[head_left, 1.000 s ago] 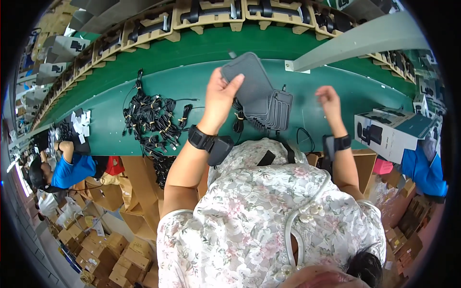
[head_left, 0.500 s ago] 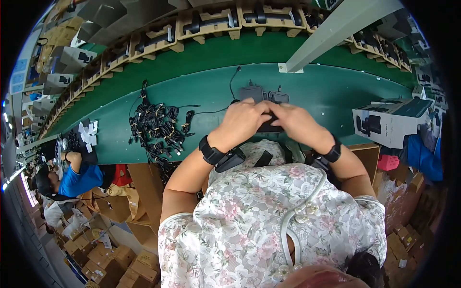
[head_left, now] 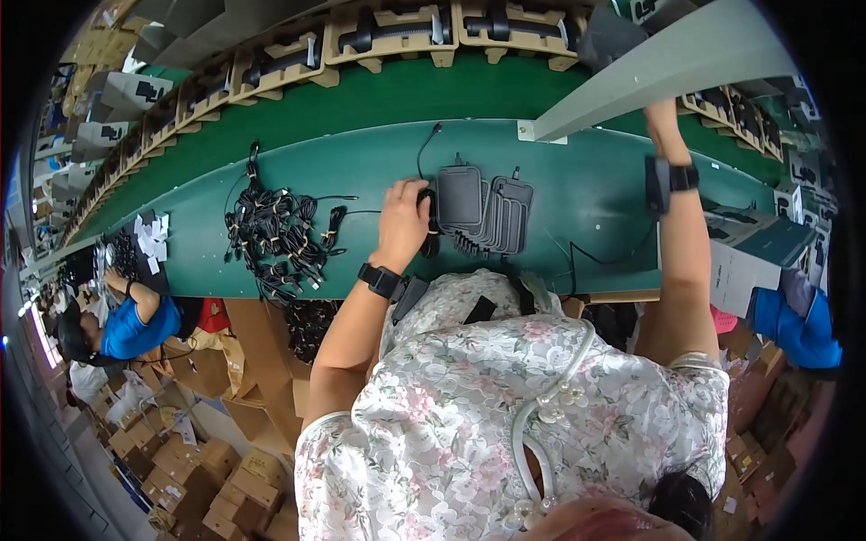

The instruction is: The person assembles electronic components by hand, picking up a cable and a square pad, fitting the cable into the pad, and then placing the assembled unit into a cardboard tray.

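I'm parting the hands now, right hand (head_left: 661,113) reaching behind the post (head_left: 645,86) (can't tell either grip). That's leaving just left hand (head_left: 402,219) at the coiled cable (head_left: 432,242).

The left hand (head_left: 403,221) curls a little, left arm (head_left: 341,352) bent. The right arm (head_left: 687,257) reaches far; the right hand (head_left: 662,117) is mostly hidden.

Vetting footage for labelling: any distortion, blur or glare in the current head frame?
Head view: the row of trays bends into an arc, corners go black; head view: the dark piece by the grey beam looks smeared; head view: left hand fairly clear, no strong glare on the green bench.
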{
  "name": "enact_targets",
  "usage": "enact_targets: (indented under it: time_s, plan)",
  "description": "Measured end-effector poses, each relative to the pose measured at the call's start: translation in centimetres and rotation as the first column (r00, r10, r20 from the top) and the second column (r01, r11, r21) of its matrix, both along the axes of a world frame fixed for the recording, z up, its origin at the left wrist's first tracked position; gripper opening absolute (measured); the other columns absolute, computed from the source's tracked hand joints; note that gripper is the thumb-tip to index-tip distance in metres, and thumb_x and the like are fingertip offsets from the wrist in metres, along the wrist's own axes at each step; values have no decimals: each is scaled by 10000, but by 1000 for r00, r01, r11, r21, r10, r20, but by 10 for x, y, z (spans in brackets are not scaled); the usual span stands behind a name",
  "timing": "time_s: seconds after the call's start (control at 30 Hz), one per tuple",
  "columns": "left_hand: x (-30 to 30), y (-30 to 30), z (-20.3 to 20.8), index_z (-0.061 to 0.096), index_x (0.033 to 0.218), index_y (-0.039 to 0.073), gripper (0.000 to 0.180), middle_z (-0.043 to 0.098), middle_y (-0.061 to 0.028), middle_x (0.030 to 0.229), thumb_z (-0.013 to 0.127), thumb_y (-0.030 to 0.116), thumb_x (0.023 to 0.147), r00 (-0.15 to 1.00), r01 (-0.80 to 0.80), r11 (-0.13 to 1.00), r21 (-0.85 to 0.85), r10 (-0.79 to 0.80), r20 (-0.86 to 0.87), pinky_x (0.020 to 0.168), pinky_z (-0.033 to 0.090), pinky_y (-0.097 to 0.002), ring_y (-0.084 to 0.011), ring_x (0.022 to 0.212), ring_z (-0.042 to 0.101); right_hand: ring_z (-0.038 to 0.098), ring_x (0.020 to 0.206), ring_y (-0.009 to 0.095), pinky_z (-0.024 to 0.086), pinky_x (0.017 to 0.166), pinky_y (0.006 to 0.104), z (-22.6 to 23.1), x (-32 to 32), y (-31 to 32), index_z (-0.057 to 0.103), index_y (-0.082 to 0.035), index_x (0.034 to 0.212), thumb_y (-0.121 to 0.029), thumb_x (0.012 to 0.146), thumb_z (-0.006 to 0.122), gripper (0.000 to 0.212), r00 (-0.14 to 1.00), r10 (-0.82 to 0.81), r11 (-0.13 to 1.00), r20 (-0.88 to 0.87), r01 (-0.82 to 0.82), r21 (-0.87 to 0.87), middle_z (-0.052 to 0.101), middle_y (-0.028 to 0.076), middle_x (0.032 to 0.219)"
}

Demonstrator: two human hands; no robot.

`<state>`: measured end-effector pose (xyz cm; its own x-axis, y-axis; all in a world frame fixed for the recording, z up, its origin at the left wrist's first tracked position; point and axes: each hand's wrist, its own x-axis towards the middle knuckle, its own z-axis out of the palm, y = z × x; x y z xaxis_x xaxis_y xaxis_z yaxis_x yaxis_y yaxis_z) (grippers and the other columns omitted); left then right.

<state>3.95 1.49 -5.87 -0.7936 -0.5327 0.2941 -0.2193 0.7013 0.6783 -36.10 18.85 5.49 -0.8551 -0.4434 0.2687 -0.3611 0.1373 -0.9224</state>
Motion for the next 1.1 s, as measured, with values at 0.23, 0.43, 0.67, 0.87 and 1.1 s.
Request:
enact_targets:
  time_s: [0.23, 0.43, 0.67, 0.87, 1.1]
  plan:
    - [23, 3, -26, 513, 1014, 19, 271, 522, -161, 968, 586, 65, 758, 961, -251, 959, 131, 230, 153, 727, 450, -403, -344, 894, 515, 518, 546, 62, 412, 536, 203, -38, -88, -85, 547, -37, 849, -262, 832, 620, 237, 960, 271, 942, 69, -279, 188, 518, -8, 619]
    - [24, 24, -24, 516, 1005, 15, 300, 530, -144, 955, 635, 143, 761, 946, -267, 960, 85, 245, 213, 703, 465, -377, -295, 856, 549, 569, 634, 84, 451, 585, 226, -50, -141, -89, 573, -32, 903, -278, 812, 640, 271, 963, 230, 855, 137, -268, 445, 577, 32, 700]
    - [13, 13, -47, 550, 942, 0, 313, 563, -145, 898, 676, 207, 746, 872, -183, 972, 147, 91, 481, 667, 484, -379, -311, 810, 577, 563, 785, 162, 463, 690, 267, -33, -57, -71, 548, 2, 1067, -270, 809, 631, 384, 804, 109, 823, -584, 257, 507, 601, 76, 842]
    - [17, 0, -85, 536, 932, 3, 232, 605, -98, 796, 624, 170, 798, 962, -192, 356, 915, -117, 247, 612, 504, -306, -202, 666, 604, 480, 603, 87, 393, 530, 224, -100, -18, 59, 585, -56, 907, -260, 858, 559, 211, 957, -273, 961, 95, 275, -5, 543, 2, 713]
    - [40, -22, -91, 497, 1015, 33, 211, 606, -103, 819, 557, 118, 831, 960, -276, 13, 961, 54, 275, 622, 509, -285, -183, 687, 601, 391, 521, 18, 308, 452, 174, -123, 144, 101, 582, -99, 884, -240, 892, 511, 157, 931, -213, 970, 297, 164, 180, 495, -45, 655]
